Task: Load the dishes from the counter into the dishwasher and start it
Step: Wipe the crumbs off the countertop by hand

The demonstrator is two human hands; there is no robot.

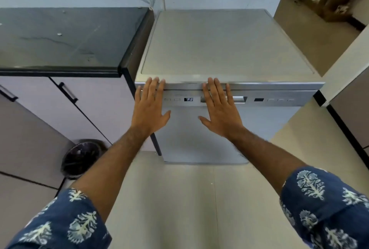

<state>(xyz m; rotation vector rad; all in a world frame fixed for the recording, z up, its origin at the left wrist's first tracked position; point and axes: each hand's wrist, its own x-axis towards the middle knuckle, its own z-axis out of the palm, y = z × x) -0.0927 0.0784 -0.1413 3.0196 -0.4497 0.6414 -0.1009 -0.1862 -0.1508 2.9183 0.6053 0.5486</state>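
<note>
A silver freestanding dishwasher (223, 49) stands straight ahead with its door closed. Its control strip (279, 100) runs along the top of the door, and a small display (188, 99) reads P2. My left hand (148, 109) lies flat with straight fingers over the left end of that strip, fingertips at the top front edge. My right hand (219, 109) lies flat the same way over the middle, partly covering the recessed door handle (239, 99). Neither hand holds anything. The dark counter (60, 37) to the left carries no dishes that I can see.
Pale cabinet doors with black handles (68, 93) sit under the counter. A dark round bin (81, 158) stands on the floor at the lower left. A white wall corner with black trim (327, 97) juts in at the right. Beige floor tiles lie before the dishwasher.
</note>
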